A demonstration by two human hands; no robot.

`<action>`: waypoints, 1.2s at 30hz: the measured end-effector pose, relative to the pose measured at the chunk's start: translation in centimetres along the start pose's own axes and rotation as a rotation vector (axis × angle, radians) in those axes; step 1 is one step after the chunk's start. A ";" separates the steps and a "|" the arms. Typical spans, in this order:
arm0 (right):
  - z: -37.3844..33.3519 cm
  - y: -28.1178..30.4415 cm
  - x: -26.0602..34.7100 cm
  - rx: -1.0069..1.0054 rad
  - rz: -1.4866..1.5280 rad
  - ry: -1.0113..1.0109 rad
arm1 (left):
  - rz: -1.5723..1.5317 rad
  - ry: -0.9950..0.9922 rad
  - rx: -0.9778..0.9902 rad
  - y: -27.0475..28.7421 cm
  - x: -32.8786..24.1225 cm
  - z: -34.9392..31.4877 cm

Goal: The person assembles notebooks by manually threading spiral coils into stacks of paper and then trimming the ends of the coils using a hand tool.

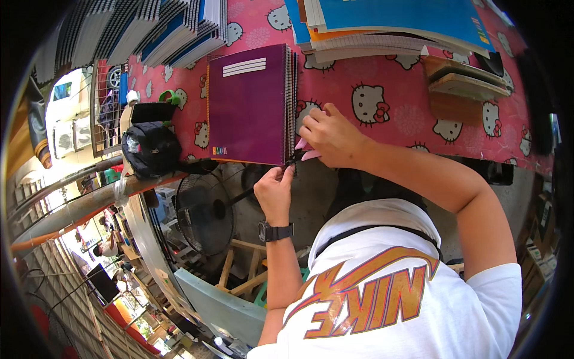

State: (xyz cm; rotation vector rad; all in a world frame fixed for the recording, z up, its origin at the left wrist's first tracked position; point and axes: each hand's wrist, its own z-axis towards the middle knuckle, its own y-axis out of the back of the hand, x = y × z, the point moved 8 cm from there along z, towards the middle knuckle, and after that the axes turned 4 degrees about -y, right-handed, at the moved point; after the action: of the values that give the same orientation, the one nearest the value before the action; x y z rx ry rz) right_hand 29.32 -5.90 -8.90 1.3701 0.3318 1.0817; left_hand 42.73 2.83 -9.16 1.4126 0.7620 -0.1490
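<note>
A purple spiral notebook (248, 107) lies at the table's near edge, on top of at least one more notebook, with its coil along the right side. My left hand (275, 194), a black watch (276, 231) on its wrist, pinches with thumb and forefinger at the notebook's lower right corner, by the coil's end. My right hand (335, 139) is closed around a small tool with pink handles (310, 155). The tool's dark head points toward the same corner, close to my left fingertips. Its jaws are too small to make out.
Spiral notebooks (179, 36) stand stacked at the far left. Blue-covered books (406, 24) pile up at the far right, near some wooden blocks (463, 87). A black bag (150, 149) sits left of the purple notebook. Below the table edge stands a fan (204, 214).
</note>
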 end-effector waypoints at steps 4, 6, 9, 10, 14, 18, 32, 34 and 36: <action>-0.1 -0.4 -2.8 0.338 0.261 -0.117 | 0.048 -0.026 -0.085 1.1 0.4 -0.6; -1.9 -1.7 -3.7 0.617 0.505 -0.226 | 0.099 -0.154 -0.195 2.2 -1.2 -1.7; -4.3 -3.3 -1.0 0.901 1.560 -0.457 | -0.762 0.037 0.056 -0.1 -3.6 -3.1; -5.0 -3.9 0.4 1.016 1.617 -0.407 | -0.965 0.189 0.188 -2.0 -2.4 -4.1; -4.1 -4.9 0.0 0.619 1.196 -0.398 | -1.030 0.309 0.068 -3.3 -1.7 -4.4; -4.2 1.3 2.4 0.081 0.271 -0.095 | -1.212 0.528 -0.131 -4.0 -1.0 -5.7; -0.8 -1.1 -0.1 -0.035 0.062 0.051 | -0.280 0.204 -0.087 -0.9 2.1 -2.9; -0.7 -1.4 0.0 -0.039 0.028 0.076 | -0.263 0.193 -0.084 -1.0 2.2 -2.5; -0.4 -1.7 0.0 -0.049 0.091 0.087 | -0.248 0.177 -0.085 -0.8 2.3 -2.3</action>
State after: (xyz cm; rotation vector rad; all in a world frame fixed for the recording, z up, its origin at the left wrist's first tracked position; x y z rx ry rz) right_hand 29.75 -5.35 -10.47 1.3072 0.3065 1.2202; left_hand 43.13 5.57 -11.02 1.2582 1.0784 -0.1831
